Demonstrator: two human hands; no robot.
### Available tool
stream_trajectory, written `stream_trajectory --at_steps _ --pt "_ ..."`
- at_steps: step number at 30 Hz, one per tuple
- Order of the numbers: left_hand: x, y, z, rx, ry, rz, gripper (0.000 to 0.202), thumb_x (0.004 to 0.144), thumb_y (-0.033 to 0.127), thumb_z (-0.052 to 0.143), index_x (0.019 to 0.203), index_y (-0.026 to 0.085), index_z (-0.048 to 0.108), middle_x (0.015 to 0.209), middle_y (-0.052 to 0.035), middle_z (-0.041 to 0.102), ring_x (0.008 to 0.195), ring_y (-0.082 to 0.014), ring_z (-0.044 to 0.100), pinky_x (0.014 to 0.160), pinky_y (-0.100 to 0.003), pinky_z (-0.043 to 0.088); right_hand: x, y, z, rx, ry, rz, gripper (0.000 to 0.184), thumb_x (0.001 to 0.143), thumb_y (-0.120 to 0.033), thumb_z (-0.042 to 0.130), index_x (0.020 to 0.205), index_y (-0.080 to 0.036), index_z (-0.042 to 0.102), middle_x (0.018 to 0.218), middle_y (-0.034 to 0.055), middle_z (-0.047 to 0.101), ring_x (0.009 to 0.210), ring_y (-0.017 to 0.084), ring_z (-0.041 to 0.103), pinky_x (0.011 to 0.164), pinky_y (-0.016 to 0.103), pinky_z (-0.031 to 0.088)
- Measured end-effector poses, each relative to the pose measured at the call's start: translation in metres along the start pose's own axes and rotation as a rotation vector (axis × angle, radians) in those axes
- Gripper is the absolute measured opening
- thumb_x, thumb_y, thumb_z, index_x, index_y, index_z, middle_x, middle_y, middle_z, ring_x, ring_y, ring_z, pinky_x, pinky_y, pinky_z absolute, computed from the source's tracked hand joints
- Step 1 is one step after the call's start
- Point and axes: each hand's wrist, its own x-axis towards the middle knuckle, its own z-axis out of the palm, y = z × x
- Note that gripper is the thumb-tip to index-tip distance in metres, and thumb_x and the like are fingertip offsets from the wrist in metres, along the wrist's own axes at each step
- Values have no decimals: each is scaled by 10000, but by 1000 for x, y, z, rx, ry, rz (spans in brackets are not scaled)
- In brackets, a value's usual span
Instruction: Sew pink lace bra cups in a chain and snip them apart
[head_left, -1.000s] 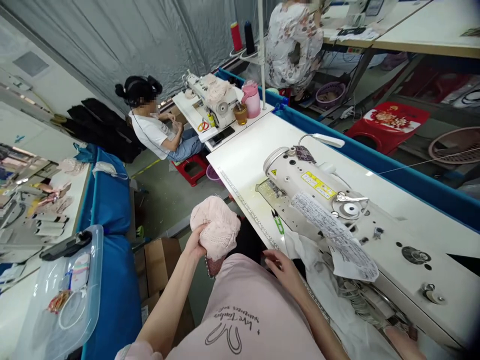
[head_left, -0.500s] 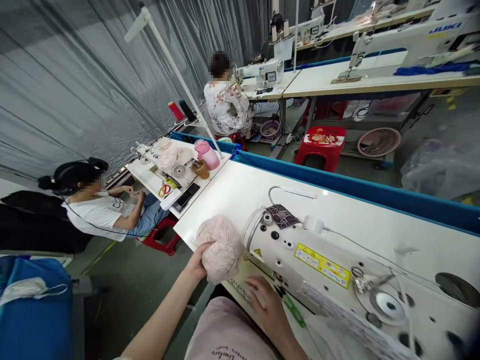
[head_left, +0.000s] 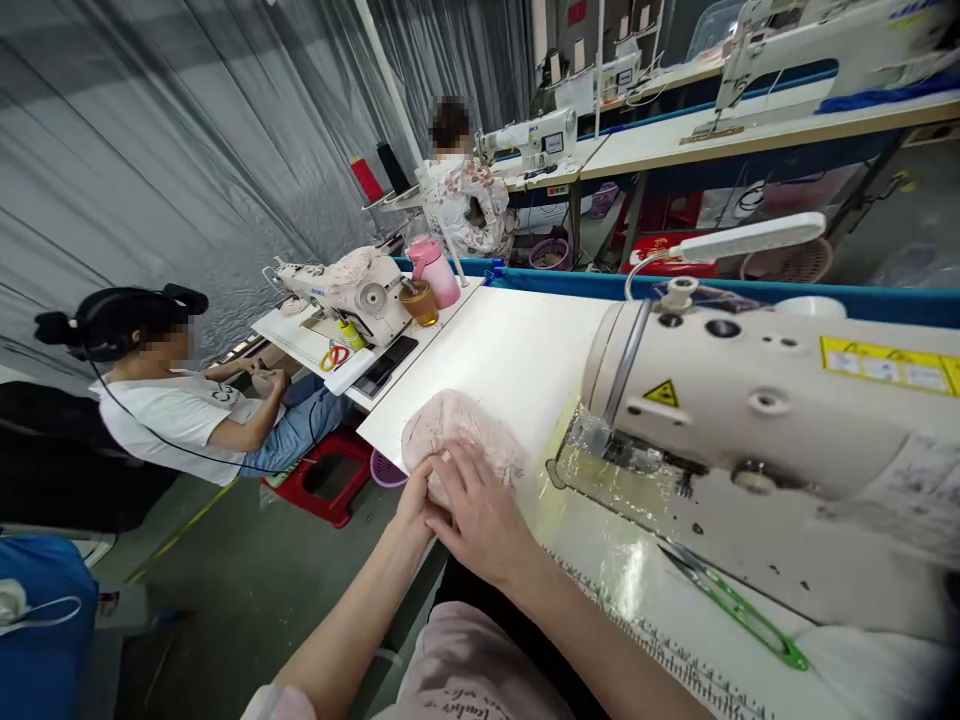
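A bundled piece of pale pink lacy fabric [head_left: 457, 420] lies at the table's left front corner. My left hand [head_left: 418, 508] grips its near edge, with the fingertips partly hidden. My right hand [head_left: 480, 515] overlaps the left one, its fingers bent over the same edge of the fabric. To the right of both hands is the white sewing machine [head_left: 720, 400]. Green-handled thread snips [head_left: 739, 605] lie in front of the machine, apart from my hands.
A ruler strip [head_left: 645, 635] runs along the table's front edge. On the adjoining table stand another sewing machine [head_left: 371, 298], a pink jug [head_left: 435, 270], an amber cup [head_left: 418, 302] and a phone [head_left: 386, 365]. One co-worker [head_left: 180, 400] sits at left, another [head_left: 469, 205] farther back.
My right hand has moved left from beside the snips onto the pink fabric, meeting my left hand. The fabric is lower and flatter. The view has shifted, and the near machine looks larger.
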Motion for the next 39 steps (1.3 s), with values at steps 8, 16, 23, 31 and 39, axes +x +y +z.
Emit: stream_trajectory --at_steps 8,16,23,31,39 --pt "-27 21 -16 -163 -212 -50 337 825 269 590 1142 159 623 1170 -81 681 1174 -231 597 1031 -343 462 -10 -6 39 -319 -53 42 934 670 -177 647 1512 -139 244 1580 157 235 1483 351 50 1204 568 101" --pt "-55 38 -81 49 -345 -19 463 682 114 640 1142 107 589 1163 -163 658 1114 -269 621 1069 -426 414 8 -4 56 -468 -37 138 751 702 -219 719 1385 -82 439 1394 176 518 1337 338 414 1180 497 240" --pt "-35 49 -105 1100 -285 894 767 735 146 644 1453 222 383 1581 -87 258 1473 -310 156 1205 -504 66 19 -4 47 -453 -77 95 642 692 -12 573 1321 -114 495 1292 169 595 1210 293 529 1111 474 351" --pt "30 103 -57 1371 -765 938 807 579 113 703 1356 243 531 1408 -82 530 1355 -324 418 1216 -456 64 31 9 27 -363 -97 206 610 741 -69 527 1342 -169 498 1119 135 689 966 280 662 799 377 532" --pt "68 128 -34 1162 -501 864 781 603 251 736 1342 227 483 1201 -89 618 1110 -316 574 1012 -404 407 94 27 -38 7 -28 383 543 659 -208 656 1198 -223 593 1001 53 707 871 252 650 719 345 507"
